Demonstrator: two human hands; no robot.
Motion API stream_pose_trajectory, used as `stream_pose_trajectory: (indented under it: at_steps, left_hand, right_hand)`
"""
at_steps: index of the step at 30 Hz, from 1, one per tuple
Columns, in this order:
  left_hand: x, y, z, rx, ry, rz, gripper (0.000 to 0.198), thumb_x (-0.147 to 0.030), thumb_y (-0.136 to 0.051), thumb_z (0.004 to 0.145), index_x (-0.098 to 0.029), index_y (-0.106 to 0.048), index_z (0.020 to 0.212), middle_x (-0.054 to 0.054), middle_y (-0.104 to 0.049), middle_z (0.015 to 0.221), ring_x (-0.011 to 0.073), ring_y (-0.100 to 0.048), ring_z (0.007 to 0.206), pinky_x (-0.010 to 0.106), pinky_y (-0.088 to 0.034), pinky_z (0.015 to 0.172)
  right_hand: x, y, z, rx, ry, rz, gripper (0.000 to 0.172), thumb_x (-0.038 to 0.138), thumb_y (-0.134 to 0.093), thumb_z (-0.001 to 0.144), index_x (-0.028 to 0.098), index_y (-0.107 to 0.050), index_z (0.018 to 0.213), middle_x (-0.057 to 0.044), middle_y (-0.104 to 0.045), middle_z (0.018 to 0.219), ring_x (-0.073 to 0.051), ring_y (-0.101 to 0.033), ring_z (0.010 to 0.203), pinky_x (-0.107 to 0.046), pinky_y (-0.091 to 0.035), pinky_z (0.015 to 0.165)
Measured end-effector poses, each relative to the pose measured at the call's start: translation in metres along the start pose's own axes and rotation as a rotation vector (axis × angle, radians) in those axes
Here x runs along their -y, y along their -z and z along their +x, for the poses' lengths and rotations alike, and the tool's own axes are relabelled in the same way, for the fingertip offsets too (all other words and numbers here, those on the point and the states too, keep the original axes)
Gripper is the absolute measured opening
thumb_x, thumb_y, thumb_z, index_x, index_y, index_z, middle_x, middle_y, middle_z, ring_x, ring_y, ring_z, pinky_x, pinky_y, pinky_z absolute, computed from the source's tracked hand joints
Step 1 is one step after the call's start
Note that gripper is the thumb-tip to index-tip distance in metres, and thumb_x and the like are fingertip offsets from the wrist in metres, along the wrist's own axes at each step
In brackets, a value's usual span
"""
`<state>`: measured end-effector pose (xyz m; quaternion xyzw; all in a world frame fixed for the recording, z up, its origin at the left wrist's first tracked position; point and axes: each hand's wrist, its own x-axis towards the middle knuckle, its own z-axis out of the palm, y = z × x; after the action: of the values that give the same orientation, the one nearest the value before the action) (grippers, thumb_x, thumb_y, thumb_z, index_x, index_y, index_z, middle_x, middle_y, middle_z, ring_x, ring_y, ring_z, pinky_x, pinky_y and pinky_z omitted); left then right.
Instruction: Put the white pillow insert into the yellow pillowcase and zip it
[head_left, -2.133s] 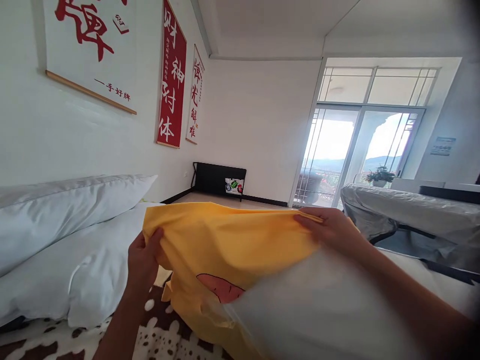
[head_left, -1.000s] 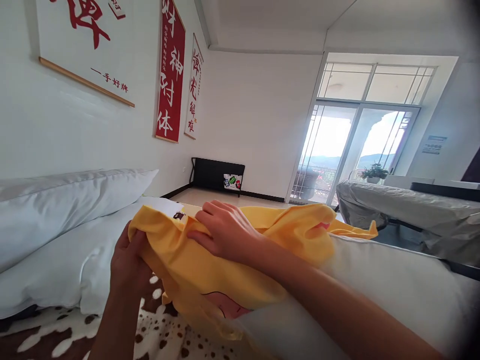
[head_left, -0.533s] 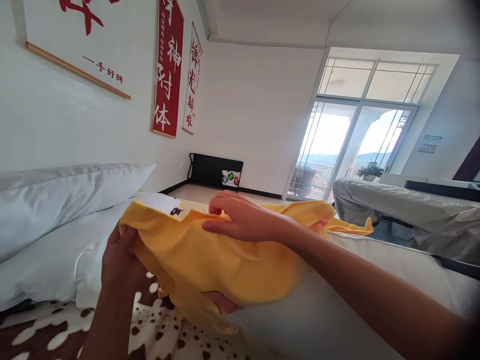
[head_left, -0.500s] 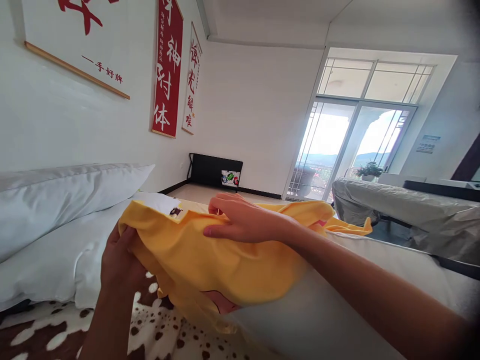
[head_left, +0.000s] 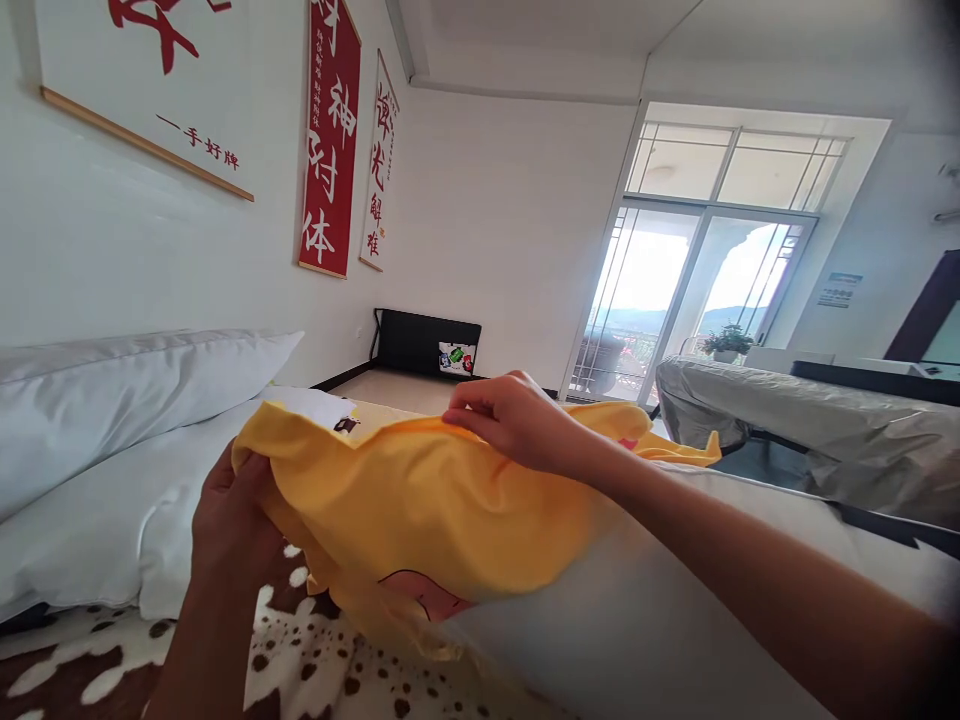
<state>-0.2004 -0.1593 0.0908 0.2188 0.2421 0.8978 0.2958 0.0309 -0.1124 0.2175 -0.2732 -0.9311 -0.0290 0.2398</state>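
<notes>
A yellow pillowcase with a pink printed patch lies draped across the front, partly over a white pillow. At its left corner my left hand is closed on the fabric, which folds over the fingertips. My right hand pinches the upper edge of the pillowcase between thumb and fingers, near the middle. The far part of the yellow cloth runs on to the right behind my right wrist. How far the pillow sits inside the cover is hidden.
White cushions lean at the left. A brown and white spotted blanket lies below. Beyond are a folded black item by the wall, a plastic-covered piece of furniture, a potted plant and glass doors.
My right hand has gone from lying flatter on the yellow cloth to pinching its upper edge, slightly further right. My left hand keeps its hold. The view has shifted slightly.
</notes>
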Motion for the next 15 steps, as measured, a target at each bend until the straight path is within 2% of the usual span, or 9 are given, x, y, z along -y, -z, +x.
stream_pose_trajectory:
  at_steps: [5,8,10,13,15]
  left_hand:
    - [-0.001,0.003,-0.002,0.028,-0.052,0.005,0.036,-0.026,-0.086,0.049,-0.018,-0.064,0.076,-0.004,-0.065,0.066,0.0106,-0.059,0.058,0.018,-0.053,0.051]
    - [-0.003,0.006,-0.001,0.103,-0.055,0.034,0.039,-0.028,-0.088,0.047,-0.017,-0.064,0.075,-0.004,-0.067,0.067,0.0109,-0.06,0.06,0.018,-0.053,0.054]
    - [-0.003,0.006,0.002,0.18,-0.001,0.002,0.044,-0.038,-0.087,0.048,-0.018,-0.065,0.081,-0.002,-0.069,0.073,0.0136,-0.062,0.065,0.021,-0.054,0.057]
    - [0.004,0.004,0.009,0.282,0.12,-0.076,0.045,-0.049,-0.079,0.058,-0.019,-0.066,0.089,0.002,-0.07,0.082,0.018,-0.064,0.074,0.03,-0.055,0.068]
    - [0.013,0.002,0.013,0.332,0.155,-0.061,0.04,-0.048,-0.073,0.066,-0.019,-0.067,0.092,0.005,-0.07,0.089,0.0217,-0.064,0.084,0.034,-0.053,0.077]
  right_hand:
    - [-0.008,0.014,-0.004,-0.098,-0.031,-0.119,0.024,0.029,-0.045,0.089,0.018,-0.056,0.07,0.002,-0.052,0.06,-0.01,-0.04,0.057,-0.023,-0.025,0.057]
    - [-0.016,0.016,-0.005,-0.283,-0.093,-0.207,0.022,0.031,-0.043,0.088,0.019,-0.054,0.073,0.001,-0.052,0.061,-0.011,-0.041,0.056,-0.023,-0.026,0.057]
    - [-0.024,0.016,-0.008,-0.338,-0.113,-0.258,0.022,0.03,-0.043,0.088,0.02,-0.052,0.071,0.001,-0.053,0.061,-0.012,-0.042,0.055,-0.024,-0.026,0.056]
    - [-0.04,0.015,-0.017,-0.267,-0.039,-0.323,0.023,0.028,-0.042,0.088,0.02,-0.049,0.068,0.0,-0.055,0.062,-0.013,-0.045,0.057,-0.025,-0.028,0.057]
    - [-0.05,0.019,-0.024,-0.343,-0.039,-0.358,0.023,0.029,-0.041,0.088,0.021,-0.049,0.069,-0.001,-0.056,0.062,-0.014,-0.047,0.058,-0.025,-0.03,0.058]
